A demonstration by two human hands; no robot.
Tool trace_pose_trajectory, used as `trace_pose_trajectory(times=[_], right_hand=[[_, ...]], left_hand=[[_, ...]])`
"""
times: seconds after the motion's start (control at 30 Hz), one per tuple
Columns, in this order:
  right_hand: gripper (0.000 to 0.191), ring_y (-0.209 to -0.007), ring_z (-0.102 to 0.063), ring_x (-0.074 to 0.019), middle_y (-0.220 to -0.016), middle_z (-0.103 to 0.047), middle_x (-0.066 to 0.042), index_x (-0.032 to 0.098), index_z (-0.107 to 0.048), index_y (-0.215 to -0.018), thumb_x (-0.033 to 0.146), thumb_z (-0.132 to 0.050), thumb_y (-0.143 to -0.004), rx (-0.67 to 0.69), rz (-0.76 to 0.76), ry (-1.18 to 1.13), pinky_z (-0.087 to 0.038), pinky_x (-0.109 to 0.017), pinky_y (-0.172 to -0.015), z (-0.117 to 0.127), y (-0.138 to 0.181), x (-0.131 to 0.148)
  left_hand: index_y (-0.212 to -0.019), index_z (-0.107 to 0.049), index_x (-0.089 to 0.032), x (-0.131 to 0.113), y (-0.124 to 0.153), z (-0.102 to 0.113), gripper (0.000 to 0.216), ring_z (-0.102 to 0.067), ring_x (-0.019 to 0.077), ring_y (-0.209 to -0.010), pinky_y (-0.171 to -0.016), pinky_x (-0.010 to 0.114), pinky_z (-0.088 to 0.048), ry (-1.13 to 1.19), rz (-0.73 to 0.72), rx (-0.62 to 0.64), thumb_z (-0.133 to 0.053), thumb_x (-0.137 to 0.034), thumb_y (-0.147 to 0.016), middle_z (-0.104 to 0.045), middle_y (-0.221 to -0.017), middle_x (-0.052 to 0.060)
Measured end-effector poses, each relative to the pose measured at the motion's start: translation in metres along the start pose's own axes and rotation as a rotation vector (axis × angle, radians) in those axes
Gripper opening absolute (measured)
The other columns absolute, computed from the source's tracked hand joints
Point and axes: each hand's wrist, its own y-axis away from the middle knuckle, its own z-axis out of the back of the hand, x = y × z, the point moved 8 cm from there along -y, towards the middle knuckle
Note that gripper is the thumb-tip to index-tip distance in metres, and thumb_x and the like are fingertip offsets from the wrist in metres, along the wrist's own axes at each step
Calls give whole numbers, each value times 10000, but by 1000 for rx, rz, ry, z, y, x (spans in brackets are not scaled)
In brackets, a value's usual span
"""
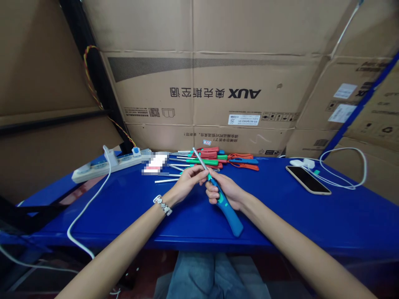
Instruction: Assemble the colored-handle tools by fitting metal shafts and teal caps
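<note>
A long-necked lighter, with a blue handle, green parts and a metal tube, is held aslant above the table. My right hand wraps round the upper part of its handle, thumb along the top. With fingers pinched together, my left hand grips it near the base of the tube; the fingertips are partly hidden. Behind my hands lies a pile of similar lighters in red, green, blue and orange, most with their metal tubes pointing left.
A white power strip with plugs and cables lies on the left of the blue table. At the right are a phone and a white charging cable. Cardboard sheets wall in the back and sides.
</note>
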Motion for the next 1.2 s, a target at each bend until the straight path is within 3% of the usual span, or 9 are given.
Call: trace_pose_trajectory(times=[0.27, 0.43, 0.53, 0.63, 0.77, 0.87, 0.93, 1.07, 1.2], right_hand=[[366, -428, -427, -86, -498, -458, 78, 187, -538, -824, 534, -644, -873, 50, -16, 56, -418, -240, -485, -4, 1, -5], [371, -428, -428, -92, -493, -456, 80, 194, -527, -825, 543, -646, -866, -1, 24, 57, -422, -244, -485, 3, -2, -4], [372, -432, -433, -92, -499, -455, 79, 195, -525, -827, 546, -642, -866, -55, 22, 60, -430, -249, -492, 8, -3, -4], [357, -437, -443, -94, -500, -455, 79, 195, -524, -828, 531, -636, -871, -48, 13, 73, -441, -251, -494, 6, -3, -6], [337, -432, -438, -96, -498, -456, 73, 190, -532, -823, 508, -640, -862, -3, -55, 103, -435, -249, -478, 3, -1, -12], [285, -430, -429, -97, -498, -444, 73, 189, -545, -824, 461, -602, -885, -43, -62, 82, -425, -246, -473, 8, 0, -11], [224, -441, -433, -103, -511, -444, 68, 187, -557, -837, 399, -547, -912, -98, -23, 33, -430, -250, -481, 14, 0, -4], [176, -476, -471, -126, -555, -481, 40, 174, -584, -899, 290, -453, -917, -163, 22, -53, -454, -274, -513, 25, -1, 7], [176, -492, -483, -140, -566, -484, 29, 165, -591, -933, 267, -451, -906, -190, 31, -71, -460, -286, -527, 33, -2, 8]], left_hand=[[-864, -644, -178, -21, -17, 42, 304, -626, 170, -853, -775, 286, -503, 259, -35, -246, -755, -448, -778, -676, -892, 46], [-856, -596, -195, -17, -28, 31, 280, -668, 208, -924, -836, 353, -529, 338, 62, -225, -639, -471, -864, -673, -889, 53], [-797, -563, -195, -8, -30, 15, 260, -659, 205, -797, -791, 377, -544, 426, 162, -187, -532, -429, -907, -637, -785, 53], [-674, -447, -210, -14, -34, 12, 262, -547, 157, -601, -735, 357, -541, 500, 125, -179, -436, -315, -914, -478, -611, -4], [-600, -331, -223, -26, -37, 47, 298, -426, 137, -530, -713, 326, -532, 535, 35, -349, -331, -212, -898, -322, -542, -26], [-622, -364, -219, -33, -34, 82, 256, -499, 151, -623, -732, 308, -513, 370, -27, -442, -372, -247, -876, -430, -612, -5], [-649, -453, -208, -39, -29, 94, 236, -515, 161, -684, -719, 293, -484, 81, -94, -392, -464, -314, -859, -498, -687, 4], [-723, -612, -194, -30, -17, 70, 310, -504, 190, -751, -752, 310, -427, -665, -195, -34, -548, -448, -888, -545, -766, 27], [-795, -601, -191, -9, -4, 43, 403, -508, 216, -834, -811, 357, -416, -1010, -244, 168, -329, -395, -1012, -531, -838, 51]])
